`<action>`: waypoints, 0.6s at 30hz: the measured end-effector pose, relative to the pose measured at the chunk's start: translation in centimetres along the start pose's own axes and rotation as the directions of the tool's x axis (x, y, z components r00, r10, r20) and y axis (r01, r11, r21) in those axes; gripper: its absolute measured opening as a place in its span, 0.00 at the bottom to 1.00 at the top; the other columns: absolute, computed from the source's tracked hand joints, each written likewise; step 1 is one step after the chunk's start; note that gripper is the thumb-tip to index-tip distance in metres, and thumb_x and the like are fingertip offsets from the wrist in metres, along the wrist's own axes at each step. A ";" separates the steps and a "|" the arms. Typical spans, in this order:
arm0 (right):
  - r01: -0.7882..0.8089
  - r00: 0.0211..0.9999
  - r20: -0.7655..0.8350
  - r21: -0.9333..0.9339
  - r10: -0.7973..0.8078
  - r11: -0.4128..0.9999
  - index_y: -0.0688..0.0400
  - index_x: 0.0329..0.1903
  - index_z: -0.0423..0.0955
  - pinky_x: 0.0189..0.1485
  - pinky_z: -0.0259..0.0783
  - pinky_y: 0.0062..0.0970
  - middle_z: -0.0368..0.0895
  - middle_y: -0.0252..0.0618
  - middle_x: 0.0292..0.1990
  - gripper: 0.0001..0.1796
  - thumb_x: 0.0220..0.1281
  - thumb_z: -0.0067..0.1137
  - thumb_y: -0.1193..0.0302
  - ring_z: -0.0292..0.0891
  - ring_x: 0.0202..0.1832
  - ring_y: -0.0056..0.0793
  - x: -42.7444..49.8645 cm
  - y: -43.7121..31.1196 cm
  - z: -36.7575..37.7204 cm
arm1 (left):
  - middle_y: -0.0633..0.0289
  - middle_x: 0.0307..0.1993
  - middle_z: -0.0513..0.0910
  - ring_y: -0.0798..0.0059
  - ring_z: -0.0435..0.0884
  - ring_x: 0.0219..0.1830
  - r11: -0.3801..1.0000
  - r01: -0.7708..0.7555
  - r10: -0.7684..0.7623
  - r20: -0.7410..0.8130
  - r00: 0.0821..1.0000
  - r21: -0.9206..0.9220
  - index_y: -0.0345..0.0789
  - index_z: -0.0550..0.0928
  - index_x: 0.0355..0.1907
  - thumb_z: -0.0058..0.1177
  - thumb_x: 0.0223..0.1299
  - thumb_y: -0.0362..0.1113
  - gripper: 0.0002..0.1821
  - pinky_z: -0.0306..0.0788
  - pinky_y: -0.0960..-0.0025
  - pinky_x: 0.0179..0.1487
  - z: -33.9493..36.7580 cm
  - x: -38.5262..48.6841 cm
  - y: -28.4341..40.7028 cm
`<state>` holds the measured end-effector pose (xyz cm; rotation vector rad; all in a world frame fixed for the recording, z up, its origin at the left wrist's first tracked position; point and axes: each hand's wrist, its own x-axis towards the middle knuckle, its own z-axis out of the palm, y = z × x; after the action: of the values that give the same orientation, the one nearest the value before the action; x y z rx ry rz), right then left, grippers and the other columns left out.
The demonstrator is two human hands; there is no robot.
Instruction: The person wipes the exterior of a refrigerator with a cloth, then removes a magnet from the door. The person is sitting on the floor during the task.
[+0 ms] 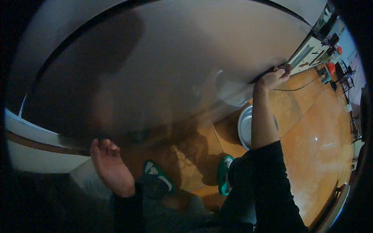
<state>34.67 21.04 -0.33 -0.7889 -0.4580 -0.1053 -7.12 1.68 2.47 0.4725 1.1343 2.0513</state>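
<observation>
A large glossy grey panel (174, 67), probably an appliance door, fills the upper left and mirrors its surroundings. My left hand (112, 169) is beside its lower edge, palm up with loosely curled fingers and nothing in it; whether the fingertips touch the panel is unclear. At the panel's right edge, my right hand (274, 77) grips a crumpled brown cloth (286, 70), pressed close against the edge. Below my right forearm, which hides part of it, a round metal basin (245, 125) stands on the floor.
My feet, in green slippers (158, 174), are on the orange tiled floor (314, 125). A thin cord (294, 89) lies to the right of the panel. Farther right are a decorated cabinet (309, 55), a small stool (325, 75) and dark chairs (345, 75). A pale ledge (43, 154) borders the lower left.
</observation>
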 end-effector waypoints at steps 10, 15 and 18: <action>-0.292 0.894 -0.353 0.005 0.275 0.956 0.64 0.53 0.66 0.35 0.68 0.28 0.74 0.42 0.41 0.18 0.64 0.40 0.70 0.71 0.37 0.29 -2.4 3.5 -2.0 | 0.61 0.36 0.77 0.74 0.72 0.37 0.999 -0.026 0.027 0.014 1.000 -0.040 0.34 0.71 0.52 0.48 0.65 0.45 0.19 0.65 0.71 0.45 -0.7 -0.1 1.5; -0.668 0.671 -0.432 0.001 0.603 0.744 0.62 0.48 0.70 0.43 0.74 0.33 0.78 0.43 0.38 0.19 0.66 0.33 0.65 0.75 0.39 0.37 -6.3 -0.8 -0.9 | 0.60 0.36 0.77 0.75 0.72 0.37 0.999 -0.010 0.012 0.036 0.999 -0.045 0.34 0.71 0.52 0.47 0.66 0.44 0.19 0.65 0.71 0.45 -0.6 -0.2 1.9; -0.790 0.590 -0.442 -0.142 0.676 0.597 0.62 0.52 0.71 0.52 0.72 0.36 0.77 0.45 0.49 0.22 0.68 0.31 0.62 0.74 0.49 0.39 -8.8 -3.2 -0.3 | 0.60 0.36 0.77 0.75 0.72 0.36 0.999 -0.040 0.041 0.045 0.998 -0.010 0.34 0.71 0.52 0.46 0.66 0.44 0.18 0.65 0.71 0.45 -0.3 -0.5 2.1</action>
<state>26.08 17.87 -2.21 -1.2173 0.2799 0.4913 -7.90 0.40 4.10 0.5388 1.0960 2.0695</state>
